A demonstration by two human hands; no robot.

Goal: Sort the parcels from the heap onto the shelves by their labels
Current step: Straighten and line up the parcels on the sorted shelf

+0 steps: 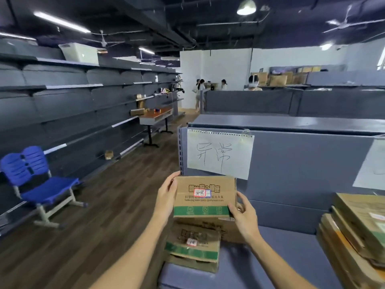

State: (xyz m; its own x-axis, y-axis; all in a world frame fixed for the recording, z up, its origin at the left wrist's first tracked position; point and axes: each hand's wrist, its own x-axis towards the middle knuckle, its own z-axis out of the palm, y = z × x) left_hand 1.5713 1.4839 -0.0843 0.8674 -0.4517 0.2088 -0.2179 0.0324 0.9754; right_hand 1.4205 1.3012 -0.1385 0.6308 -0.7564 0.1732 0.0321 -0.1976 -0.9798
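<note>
I hold a brown cardboard parcel with a green stripe and a small red-framed label, in front of the grey shelf. My left hand grips its left edge. My right hand grips its lower right corner. Under it, several similar parcels lie stacked on the shelf board. A white paper sign with two handwritten characters hangs on the shelf's back panel just above the parcel.
More flat cardboard parcels are stacked at the right on the same shelf. A second paper sign hangs at the right edge. A blue chair stands at the left by long grey wall shelves. People stand far down the aisle.
</note>
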